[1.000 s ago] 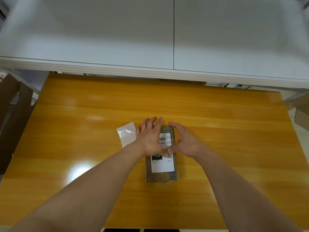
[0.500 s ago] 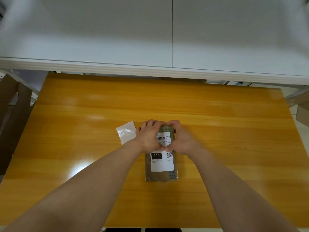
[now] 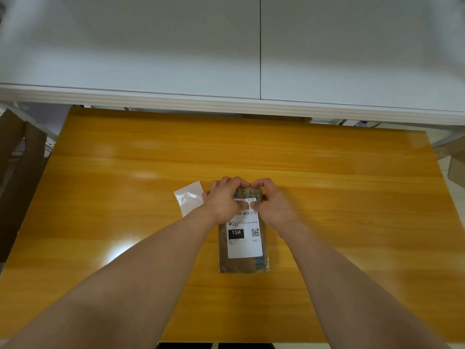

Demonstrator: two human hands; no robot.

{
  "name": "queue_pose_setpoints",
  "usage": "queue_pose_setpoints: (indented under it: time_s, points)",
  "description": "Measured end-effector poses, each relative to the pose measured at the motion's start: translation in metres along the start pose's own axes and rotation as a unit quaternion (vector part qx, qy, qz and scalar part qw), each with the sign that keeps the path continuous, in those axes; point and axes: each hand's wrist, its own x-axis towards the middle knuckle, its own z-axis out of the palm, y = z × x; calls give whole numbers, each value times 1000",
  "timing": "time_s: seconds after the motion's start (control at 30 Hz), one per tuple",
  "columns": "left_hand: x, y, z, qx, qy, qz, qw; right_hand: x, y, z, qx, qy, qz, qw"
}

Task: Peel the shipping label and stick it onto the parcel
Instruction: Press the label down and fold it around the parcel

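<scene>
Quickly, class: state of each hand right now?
Left hand: closed, gripping the far end of the flat brown parcel, thumb on its white shipping label.
Right hand: closed, gripping the same end of it.

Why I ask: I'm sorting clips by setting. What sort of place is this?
Probably a packing or shipping workstation: a brown parcel bearing a printed shipping label lies on a wooden table, a peeled backing sheet beside it, flat cardboard at the left.

Wooden table (image 3: 327, 172) with parcel (image 3: 236, 265), backing sheet (image 3: 190, 200)
</scene>
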Motion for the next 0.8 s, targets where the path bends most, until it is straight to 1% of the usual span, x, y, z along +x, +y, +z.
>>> queue_pose_setpoints:
  time_s: [0.2, 0.4, 0.6, 0.7, 0.8]
  points:
    - [4, -1, 5, -121, 26, -20, 992, 2, 3, 5, 4, 9, -3, 1000]
    - [7, -3, 10, -153, 38, -31, 987, 1, 2, 2, -4, -6, -7, 1000]
    - [8, -7, 10, -153, 6, -31, 988, -5, 2, -4, -31, -47, -36, 998]
    - [0, -4, 1, -114, -24, -31, 993, -8, 4, -7, -19, -90, -41, 995]
    - [-7, -3, -6, -68, -70, -42, 994, -6, 6, -8, -56, -114, -36, 991]
